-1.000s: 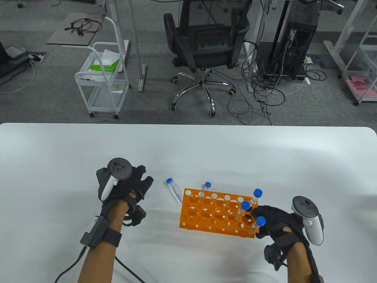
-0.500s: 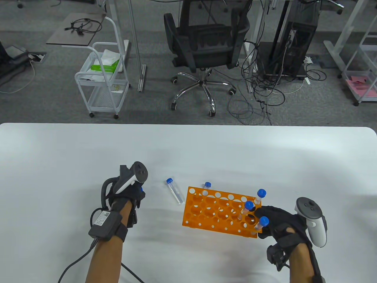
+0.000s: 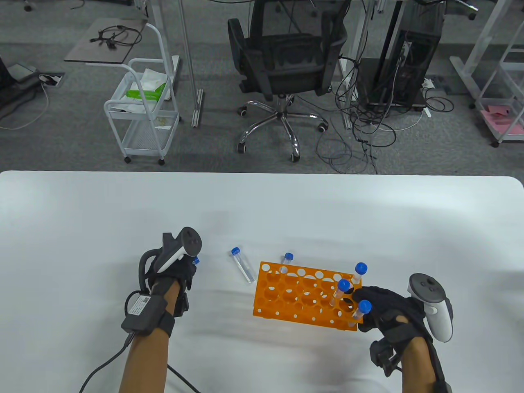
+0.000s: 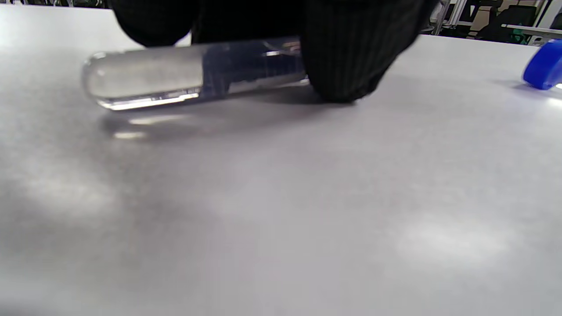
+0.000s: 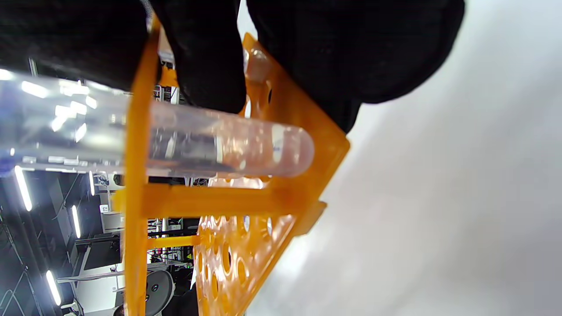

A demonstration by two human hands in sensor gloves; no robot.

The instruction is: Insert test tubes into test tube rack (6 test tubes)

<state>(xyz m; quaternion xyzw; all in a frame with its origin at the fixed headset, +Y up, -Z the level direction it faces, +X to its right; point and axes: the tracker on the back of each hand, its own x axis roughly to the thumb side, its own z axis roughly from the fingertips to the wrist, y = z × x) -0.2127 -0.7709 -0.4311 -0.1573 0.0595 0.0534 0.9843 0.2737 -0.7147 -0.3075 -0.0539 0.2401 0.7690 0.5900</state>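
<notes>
On the white table [image 3: 82,213], the left hand [image 3: 174,266] lies curled over a test tube [image 4: 175,74], its tracker tipped onto its side; a second ago that hand lay flat with the tracker facing up, and since half a second ago it has scarcely shifted; the left wrist view shows gloved fingers [image 4: 347,57] closed on the clear tube, which lies just at the surface, though whether it is lifted I cannot tell; only its blue cap [image 3: 196,260] peeks out beside the hand in the table view. At the right, the right hand [image 3: 382,307] grips the near right corner of the orange rack [image 3: 286,294], fingers wrapped about its end wall beside a seated tube [image 5: 228,145]; the rack has slid a little rightward since a second ago and sits much as it did half a second ago. Three capped tubes stand in the rack's right end: far [image 3: 358,273], middle [image 3: 340,290], near [image 3: 360,311]. One loose tube [image 3: 242,265] lies on the table left of the rack; another [image 3: 287,259] lies just behind its far edge; both are unmoved.
</notes>
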